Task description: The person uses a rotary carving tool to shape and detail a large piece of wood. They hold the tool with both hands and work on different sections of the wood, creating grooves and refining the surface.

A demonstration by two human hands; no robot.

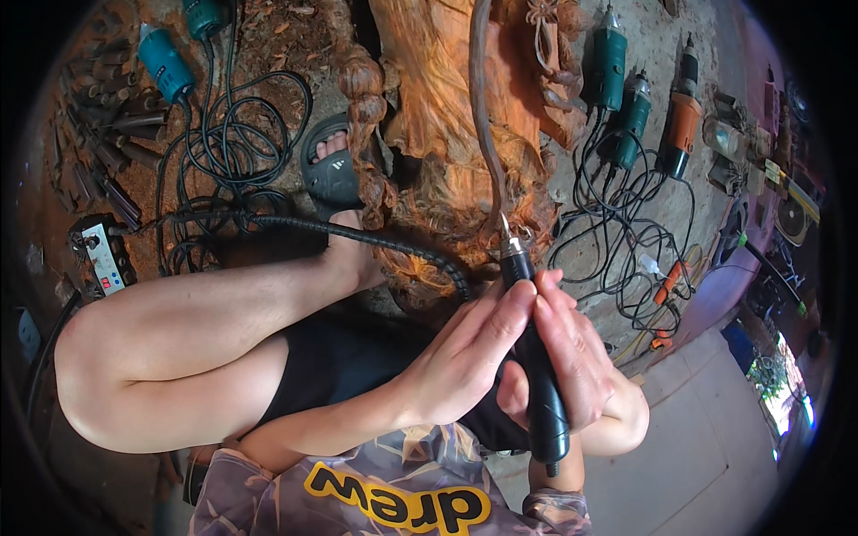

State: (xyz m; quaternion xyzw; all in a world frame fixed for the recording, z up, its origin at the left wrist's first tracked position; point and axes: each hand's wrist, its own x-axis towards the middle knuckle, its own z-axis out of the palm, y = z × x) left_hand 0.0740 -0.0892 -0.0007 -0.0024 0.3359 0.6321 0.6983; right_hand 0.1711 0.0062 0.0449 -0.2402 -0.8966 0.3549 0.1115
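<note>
The person holds a black hand tool (pixel 542 393) between both hands, a little below the centre of the frame. The left hand (pixel 474 344) presses on its left side and the right hand (pixel 576 357) on its right side; the fingers are closed upon it. Its long axis runs upward in the frame and leans slightly to the left, so that its metal tip (pixel 511 243) points away from the fingers, toward the wooden carving (pixel 424 116) in the upper centre. The tip appears just at the lower end of a curved brown stem (pixel 481 89); whether it touches the wood, this view does not allow one to say. Both hands sit at nearly equal height, so neither is clearly nearer to the carving. Teal power tools (pixel 611 67) lie at the upper right.
</note>
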